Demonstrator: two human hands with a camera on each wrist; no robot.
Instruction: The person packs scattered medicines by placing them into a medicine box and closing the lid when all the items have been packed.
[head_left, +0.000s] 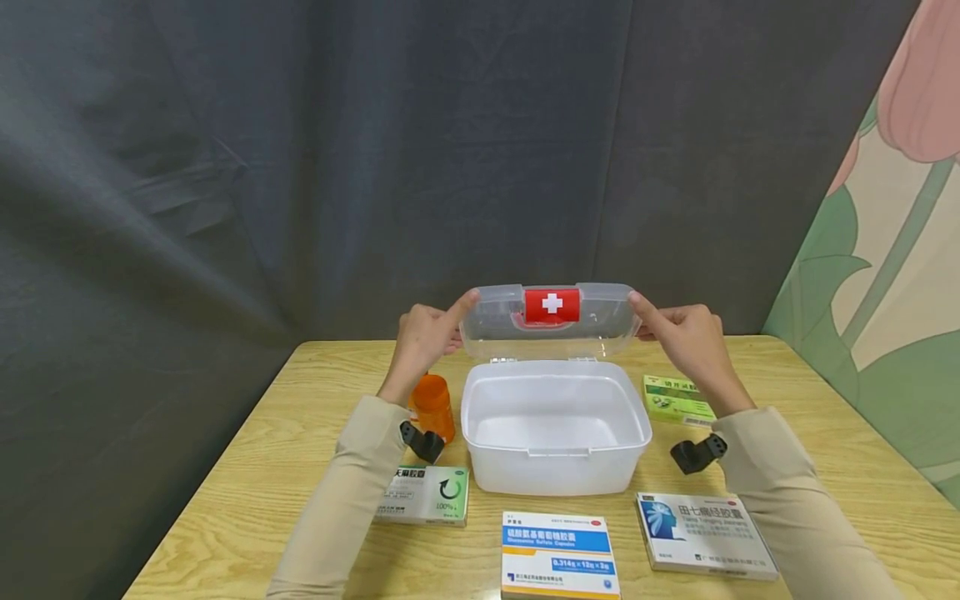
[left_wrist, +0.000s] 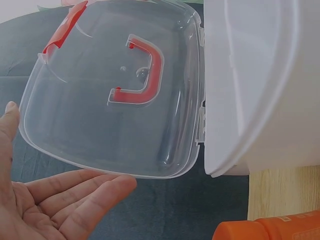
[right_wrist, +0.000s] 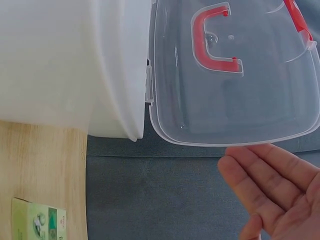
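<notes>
Wood-grain table (head_left: 255, 500) supports the white box (head_left: 555, 473). Its clear hinged lid (head_left: 495, 329) stands raised, 12 o'clock. Left hand (head_left: 423, 337), lid's 9 o'clock, and right hand (head_left: 690, 337), 3 o'clock: unclenched, straight fingers touching it. Latch (head_left: 552, 306): red, white cross.

Hinged lid (head_left: 551, 335): clear, glossy plastic. First-aid box (head_left: 555, 473): smooth white plastic. Tabletop (head_left: 262, 492): wood-grained. Curtain (head_left: 457, 167): matt cloth.

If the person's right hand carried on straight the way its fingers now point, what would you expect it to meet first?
Most likely the clear lid: the right hand reaches toward its side edge, though depth there leaves actual contact unclear.
</notes>
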